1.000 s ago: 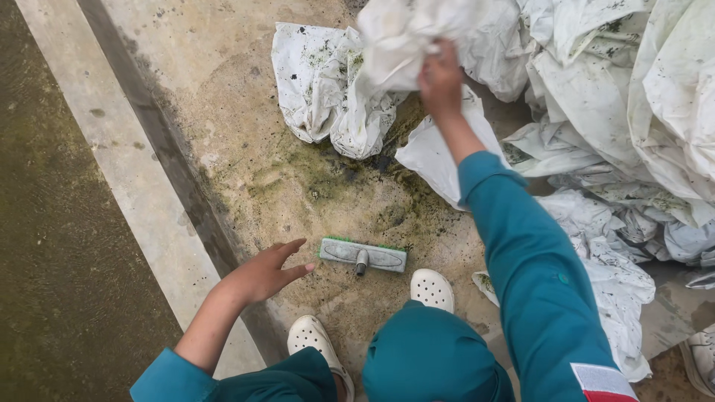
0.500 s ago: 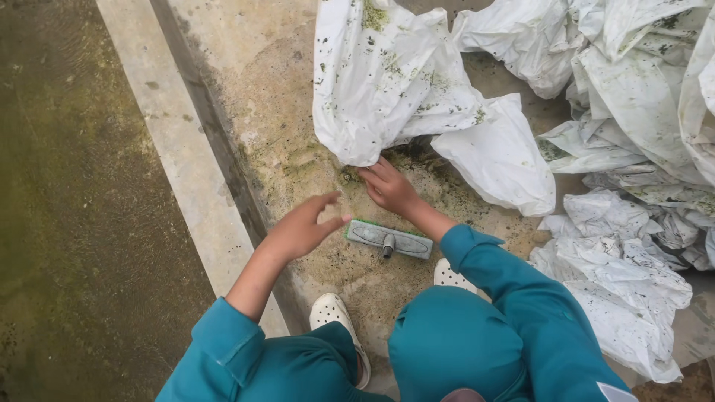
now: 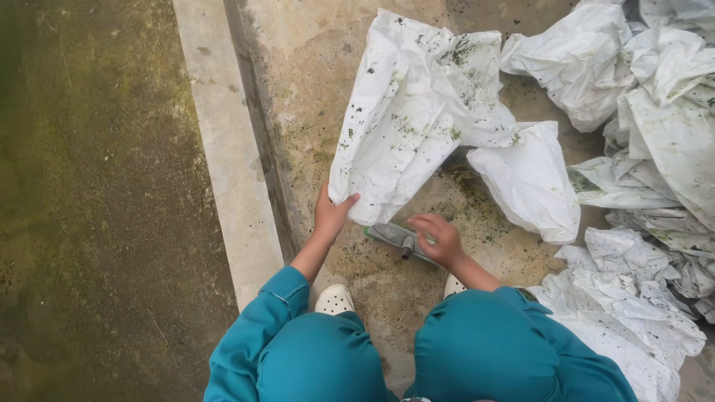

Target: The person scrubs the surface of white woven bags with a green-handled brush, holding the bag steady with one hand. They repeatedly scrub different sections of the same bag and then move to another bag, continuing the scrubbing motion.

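From where I watch, the scrub brush (image 3: 396, 240) lies flat on the wet concrete floor (image 3: 313, 89) just in front of the knees, its long axis running from upper left to lower right, with a short dark stub sticking up near its middle. My right hand (image 3: 439, 240) hovers directly over the brush's right end, fingers curled loosely and spread, not clamped on anything that I can see (whether the fingertips touch the brush I cannot tell). So the right hand is clearly the nearer one; the brush's left end pokes out toward the left hand.

My left hand (image 3: 330, 216) sits just left of the brush and is pinched shut on the lower corner of a white sack (image 3: 406, 112), thumb on top of the fabric. That sack stretches up and away from the hand, crumpled, speckled with dark green flecks, its lower edge overhanging the brush's far side.

The brush itself looks greyish-green, slim and rectangular, grimy like the stained patch beneath it. More dirty sacks (image 3: 655, 112) are heaped to the right, and two white clogs (image 3: 334, 299) peek out below the teal trousers.
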